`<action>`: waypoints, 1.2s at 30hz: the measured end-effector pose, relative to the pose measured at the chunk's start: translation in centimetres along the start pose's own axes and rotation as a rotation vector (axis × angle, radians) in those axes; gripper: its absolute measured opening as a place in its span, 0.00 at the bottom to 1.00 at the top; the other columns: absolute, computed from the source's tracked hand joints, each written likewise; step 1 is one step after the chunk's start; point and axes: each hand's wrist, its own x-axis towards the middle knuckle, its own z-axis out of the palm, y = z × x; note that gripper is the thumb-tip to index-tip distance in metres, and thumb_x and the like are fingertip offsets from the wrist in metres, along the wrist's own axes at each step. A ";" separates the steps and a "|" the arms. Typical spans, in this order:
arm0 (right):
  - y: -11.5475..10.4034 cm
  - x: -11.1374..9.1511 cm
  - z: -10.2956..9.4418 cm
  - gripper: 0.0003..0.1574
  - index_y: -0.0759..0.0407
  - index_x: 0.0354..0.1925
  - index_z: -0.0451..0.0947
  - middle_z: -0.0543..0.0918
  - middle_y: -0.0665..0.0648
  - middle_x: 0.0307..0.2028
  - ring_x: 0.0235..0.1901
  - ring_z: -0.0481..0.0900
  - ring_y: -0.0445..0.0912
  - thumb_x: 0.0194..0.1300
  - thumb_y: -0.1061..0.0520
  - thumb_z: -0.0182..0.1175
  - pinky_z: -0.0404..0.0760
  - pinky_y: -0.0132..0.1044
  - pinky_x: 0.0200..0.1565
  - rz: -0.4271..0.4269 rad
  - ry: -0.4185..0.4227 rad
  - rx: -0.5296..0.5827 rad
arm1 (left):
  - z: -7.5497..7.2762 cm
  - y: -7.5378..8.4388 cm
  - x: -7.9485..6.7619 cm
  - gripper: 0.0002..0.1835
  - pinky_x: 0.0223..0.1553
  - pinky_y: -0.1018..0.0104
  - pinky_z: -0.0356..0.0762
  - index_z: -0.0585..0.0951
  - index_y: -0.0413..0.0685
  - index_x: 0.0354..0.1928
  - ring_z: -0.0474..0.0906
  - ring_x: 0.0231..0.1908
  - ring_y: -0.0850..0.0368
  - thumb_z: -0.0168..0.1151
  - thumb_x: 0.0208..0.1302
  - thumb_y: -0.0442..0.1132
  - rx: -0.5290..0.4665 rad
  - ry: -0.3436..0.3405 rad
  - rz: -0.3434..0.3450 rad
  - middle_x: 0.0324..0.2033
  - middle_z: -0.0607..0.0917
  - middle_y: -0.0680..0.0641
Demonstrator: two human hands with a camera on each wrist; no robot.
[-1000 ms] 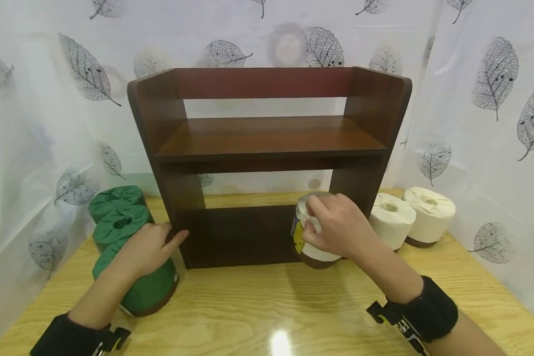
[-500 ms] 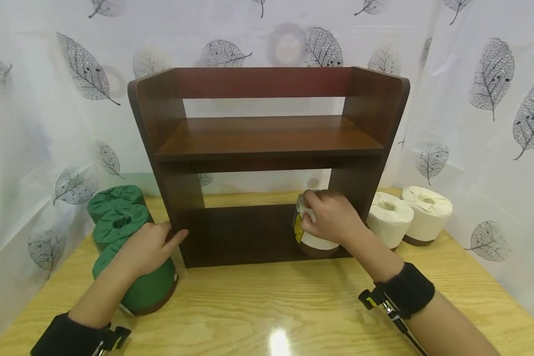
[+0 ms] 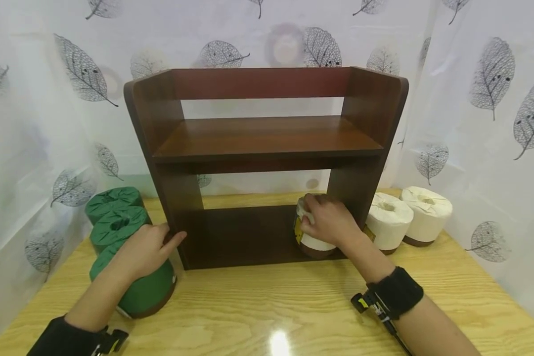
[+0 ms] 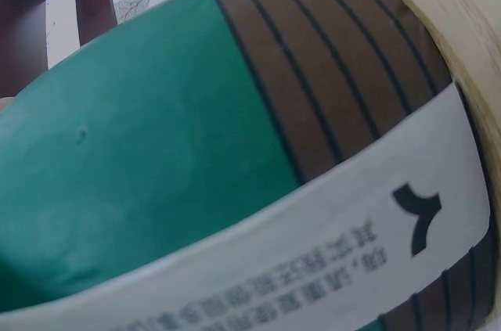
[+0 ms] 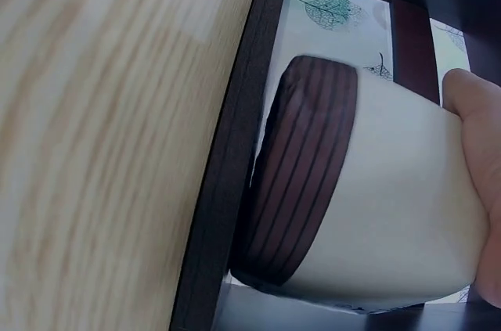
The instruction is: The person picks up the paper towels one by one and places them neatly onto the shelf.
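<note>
Head: roll (image 3: 312,241) near shelf edge (image 3: 258,262)

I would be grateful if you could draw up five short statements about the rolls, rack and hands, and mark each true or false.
1. The right hand holds a white roll at the rack's lower level. True.
2. The left hand grips a white roll. False: the left hand grips the rack's left side panel.
3. That held roll has a brown band. True.
4. Three green rolls stand right of the rack. False: the green rolls stand left of it.
5. Two other white rolls stand right of the rack. True.
</note>
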 end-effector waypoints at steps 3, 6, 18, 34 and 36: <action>0.3 -0.1 0.4 0.09 0.55 0.29 0.65 0.64 0.47 0.20 0.19 0.64 0.44 0.49 0.53 0.53 0.70 0.41 0.23 -0.021 0.012 0.005 | 0.1 0.1 0.1 0.27 0.16 0.64 0.64 0.65 0.50 0.16 0.61 0.11 0.60 0.42 0.69 0.59 -0.003 -0.003 0.004 0.10 0.64 0.52; 0.6 -0.3 0.7 0.10 0.56 0.31 0.66 0.66 0.48 0.20 0.19 0.65 0.44 0.51 0.53 0.54 0.72 0.43 0.27 -0.045 0.033 0.014 | 0.0 0.2 0.2 0.27 0.16 0.64 0.63 0.65 0.50 0.15 0.61 0.11 0.60 0.43 0.69 0.58 -0.002 0.002 0.010 0.10 0.63 0.52; 0.7 0.1 -2.5 0.33 0.52 0.52 0.66 0.74 0.52 0.42 0.45 0.70 0.49 0.57 0.34 0.57 0.64 0.59 0.50 0.167 -0.288 0.152 | 0.0 -0.1 0.2 0.27 0.16 0.64 0.63 0.65 0.50 0.15 0.61 0.11 0.60 0.43 0.70 0.57 0.010 0.005 0.023 0.10 0.63 0.52; 1.2 0.0 -6.2 0.36 0.54 0.62 0.62 0.76 0.54 0.53 0.51 0.73 0.50 0.55 0.70 0.55 0.68 0.60 0.47 0.063 -0.517 0.170 | 0.0 -0.1 0.4 0.27 0.16 0.63 0.64 0.65 0.50 0.16 0.62 0.11 0.60 0.42 0.70 0.58 0.030 0.003 0.017 0.10 0.64 0.52; 1.2 0.0 -6.1 0.35 0.54 0.60 0.63 0.78 0.54 0.49 0.48 0.75 0.50 0.54 0.70 0.57 0.69 0.58 0.47 0.058 -0.511 0.168 | 0.0 0.0 0.4 0.27 0.16 0.64 0.64 0.65 0.50 0.15 0.62 0.11 0.60 0.42 0.70 0.58 0.029 0.002 0.017 0.10 0.64 0.52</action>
